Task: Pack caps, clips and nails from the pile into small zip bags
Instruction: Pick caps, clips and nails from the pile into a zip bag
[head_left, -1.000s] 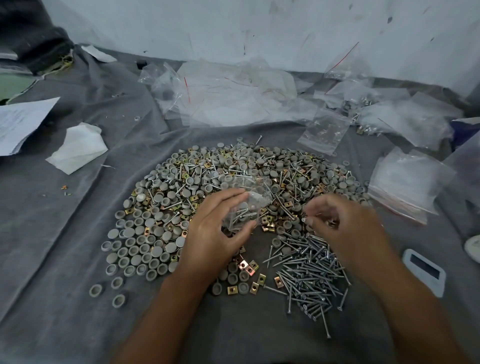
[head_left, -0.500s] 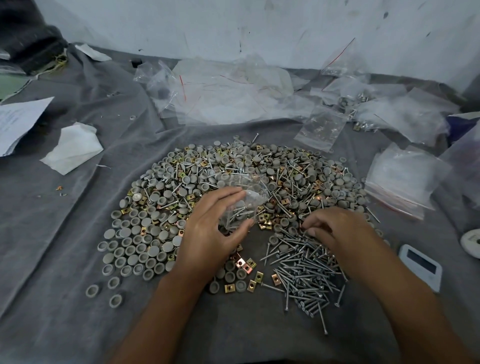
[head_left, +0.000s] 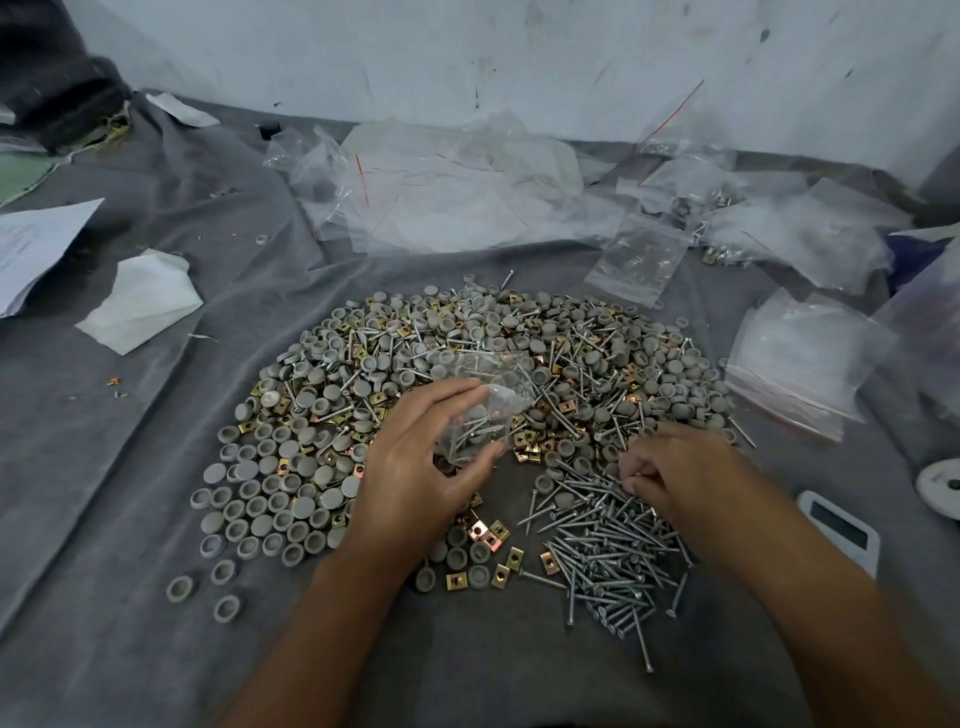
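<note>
The left hand (head_left: 415, 467) holds a small clear zip bag (head_left: 480, 410) over the middle of the pile (head_left: 467, 364), thumb on the near side and fingers on the far side, its grip closed on the plastic. A few nails and what looks like a grey cap show through the bag.

The right hand (head_left: 680, 467) sits at about 4 o'clock from the bag, fingers curled down onto the loose nails (head_left: 597, 545). Its fingertips seem to pinch a nail, though the detail is too fine to be sure.

The pile spreads across a grey cloth (head_left: 156, 623) covering the table: grey round caps (head_left: 270, 493) lie thickest toward 9 o'clock, brass-coloured square clips (head_left: 488, 551) are scattered at 6 o'clock just beside the left wrist, and the nails fan out toward 5 o'clock.

At 12 o'clock, empty clear bags (head_left: 441, 192) lie heaped against the wall. A stack of flat zip bags (head_left: 795, 364) rests at 3 o'clock, a single one (head_left: 639, 260) at 1 o'clock. Crumpled white paper (head_left: 140, 301) lies at 10 o'clock, and a white device with a dark screen (head_left: 841, 530) at 4 o'clock.
</note>
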